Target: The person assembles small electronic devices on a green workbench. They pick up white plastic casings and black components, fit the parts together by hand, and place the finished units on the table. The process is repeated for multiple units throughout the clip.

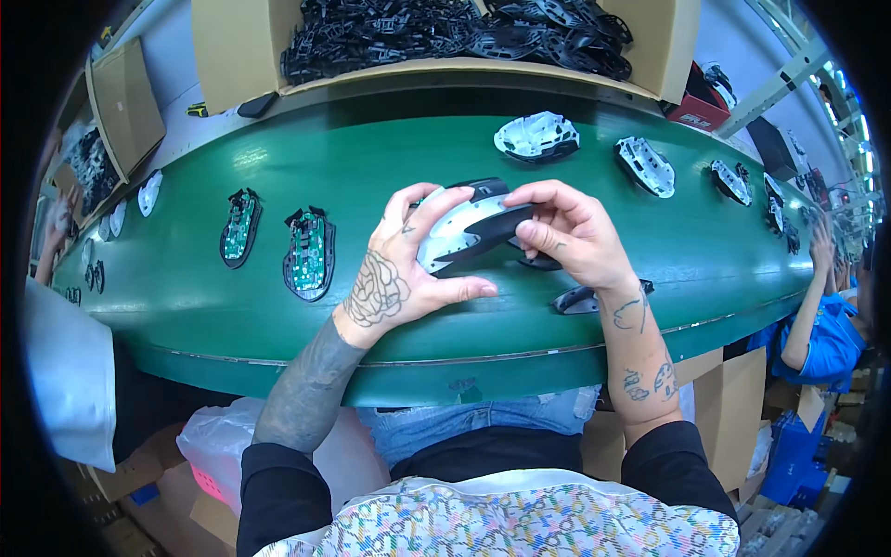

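Above the green belt, my left hand grips a white plastic shell, shaped like a computer mouse cover. Its fingers lie over the top and its thumb is stretched out below. My right hand pinches a curved black side panel between thumb and fingers, against the shell's side. Whether the panel is fixed to the shell, I cannot tell. A dark part lies under my right hand, partly hidden. Beside my right wrist rests a grey and black piece, also partly covered.
Two black bases with green circuit boards lie left on the belt. White shells sit at the far right. A cardboard box of black parts stands behind. Other people work at both sides, one in a blue sleeve.
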A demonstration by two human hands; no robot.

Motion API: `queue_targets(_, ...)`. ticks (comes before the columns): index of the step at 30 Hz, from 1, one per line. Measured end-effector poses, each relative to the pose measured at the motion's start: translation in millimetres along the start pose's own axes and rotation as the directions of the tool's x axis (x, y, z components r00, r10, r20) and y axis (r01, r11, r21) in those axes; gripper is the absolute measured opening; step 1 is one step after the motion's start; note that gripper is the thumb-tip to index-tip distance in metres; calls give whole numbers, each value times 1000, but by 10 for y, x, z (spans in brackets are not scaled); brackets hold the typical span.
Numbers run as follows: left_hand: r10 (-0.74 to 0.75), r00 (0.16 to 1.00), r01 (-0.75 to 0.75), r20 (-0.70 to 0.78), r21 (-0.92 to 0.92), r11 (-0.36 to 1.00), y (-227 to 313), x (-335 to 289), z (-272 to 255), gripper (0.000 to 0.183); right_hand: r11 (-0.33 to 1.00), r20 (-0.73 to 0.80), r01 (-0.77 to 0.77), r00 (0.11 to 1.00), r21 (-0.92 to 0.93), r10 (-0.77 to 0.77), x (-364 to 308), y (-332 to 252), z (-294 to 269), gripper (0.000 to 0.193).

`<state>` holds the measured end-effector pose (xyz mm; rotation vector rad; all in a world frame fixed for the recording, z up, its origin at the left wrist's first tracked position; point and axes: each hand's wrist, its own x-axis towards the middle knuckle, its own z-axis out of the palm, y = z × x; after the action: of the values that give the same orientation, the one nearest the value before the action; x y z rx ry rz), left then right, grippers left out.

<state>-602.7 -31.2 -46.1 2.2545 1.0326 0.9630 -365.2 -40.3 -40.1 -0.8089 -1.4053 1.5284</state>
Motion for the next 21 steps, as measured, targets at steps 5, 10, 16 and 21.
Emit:
queue_targets(5,90,995,-85,-47,100,991,22,-4,-1,87,998,32,-36,999,-48,38,3,-19,9,27)
queue_targets(10,120,992,-106,-49,217,970,43,-18,-19,84,985,-9,-23,1000,-173,22,29,9,62,29)
queue_targets(16,96,995,-90,-23,209,974,42,-26,-12,73,918,-50,86,992,-386,-114,81,31,109,30)
queue_targets(21,63,998,-62,-5,117,991,36,-20,-33,72,827,-64,143,975,-544,-211,88,46,75,30)
